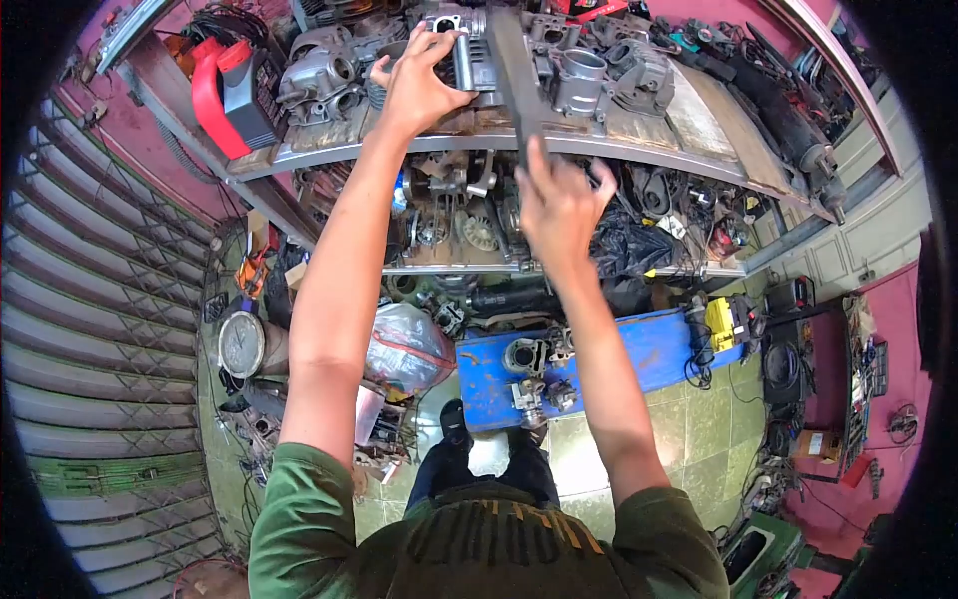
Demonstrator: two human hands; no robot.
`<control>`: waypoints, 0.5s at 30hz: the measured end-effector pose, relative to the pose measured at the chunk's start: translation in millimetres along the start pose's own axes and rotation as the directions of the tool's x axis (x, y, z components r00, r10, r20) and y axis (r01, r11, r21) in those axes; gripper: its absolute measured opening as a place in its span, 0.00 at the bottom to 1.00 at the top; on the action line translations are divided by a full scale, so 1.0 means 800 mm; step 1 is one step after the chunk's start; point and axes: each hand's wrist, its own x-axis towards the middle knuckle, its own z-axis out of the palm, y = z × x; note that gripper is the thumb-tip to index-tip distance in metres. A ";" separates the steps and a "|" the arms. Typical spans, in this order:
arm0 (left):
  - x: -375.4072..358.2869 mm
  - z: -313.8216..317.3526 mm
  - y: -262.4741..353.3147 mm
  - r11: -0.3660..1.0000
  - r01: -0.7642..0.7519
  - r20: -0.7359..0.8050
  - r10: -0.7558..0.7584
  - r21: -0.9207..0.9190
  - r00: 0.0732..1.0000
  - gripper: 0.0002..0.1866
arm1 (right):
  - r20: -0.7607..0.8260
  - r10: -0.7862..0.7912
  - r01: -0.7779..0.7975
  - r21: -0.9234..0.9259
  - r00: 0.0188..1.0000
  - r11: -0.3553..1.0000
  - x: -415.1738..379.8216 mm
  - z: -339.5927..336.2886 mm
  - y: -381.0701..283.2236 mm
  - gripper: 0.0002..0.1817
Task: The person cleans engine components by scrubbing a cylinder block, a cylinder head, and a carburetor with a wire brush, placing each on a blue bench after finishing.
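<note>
My left hand (414, 85) grips a silvery metal engine part (477, 62) on the top shelf, thumb at its lower edge and fingers at its upper left. The part has a bright round tube along its left side and an opening at the top. My right hand (565, 205) is closed around the near end of a long, dark, flat file (516, 75), index finger stretched along it. The file is smeared by motion and reaches away from me across the right side of the engine part.
Engine cylinders (582, 80) and casings (319, 75) crowd the wooden shelf (649, 128). A red and black case (235, 100) stands at its left. More parts fill the shelf below. A blue bench (629, 364) with several metal parts stands near my feet; a yellow device (720, 324) sits at its right.
</note>
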 end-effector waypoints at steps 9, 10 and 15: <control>-0.005 -0.002 0.011 0.999 0.003 -0.036 -0.005 -0.051 0.999 0.40 | -0.208 0.025 0.001 0.124 0.978 0.992 0.030 -0.012 0.018 0.26; -0.004 0.001 0.009 0.998 0.005 -0.043 -0.008 -0.056 0.999 0.41 | -0.130 0.033 -0.018 0.114 0.991 0.993 0.014 -0.006 0.022 0.26; -0.004 -0.005 0.011 0.996 0.028 -0.031 -0.031 -0.081 0.999 0.40 | -0.098 0.213 -0.168 0.338 0.972 0.926 -0.055 -0.013 0.011 0.23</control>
